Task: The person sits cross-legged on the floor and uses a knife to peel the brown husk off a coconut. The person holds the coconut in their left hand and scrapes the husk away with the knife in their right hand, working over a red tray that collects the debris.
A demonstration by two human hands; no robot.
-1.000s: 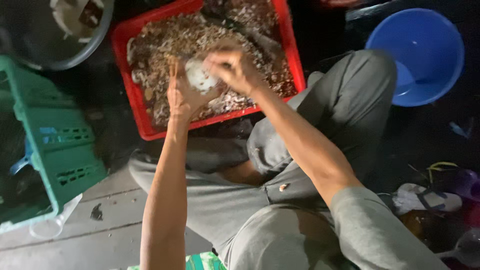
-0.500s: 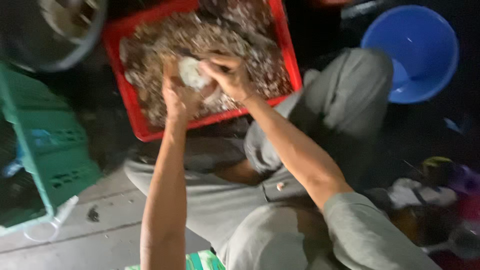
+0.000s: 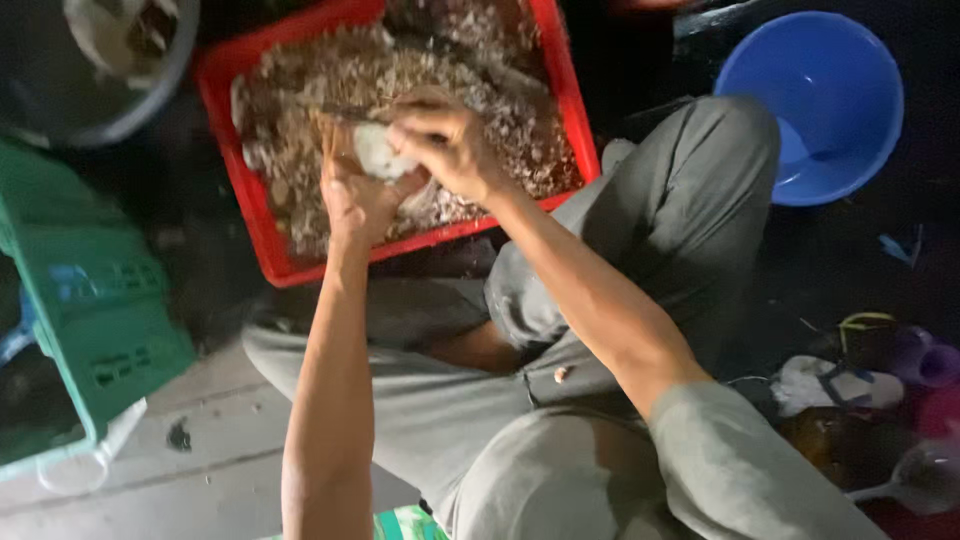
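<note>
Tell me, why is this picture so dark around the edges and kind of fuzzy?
In the head view, light falls mainly on the left hand, right hand and red crate; the corners sink into shadow, dimming the blue basin; everything looks soft, the pale piece lacking crisp edges.

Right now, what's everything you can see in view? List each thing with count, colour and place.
Crate: one, red, top centre, filled with shell bits.
Pale shell: one, whitish, held between both hands over the crate.
Basin: one, blue, top right.
Basket: one, green, left edge.
Bucket: one, grey, top left.
Sandal: one, white, right floor.
Left hand: cupping the shell.
Right hand: gripping the shell from above.
</note>
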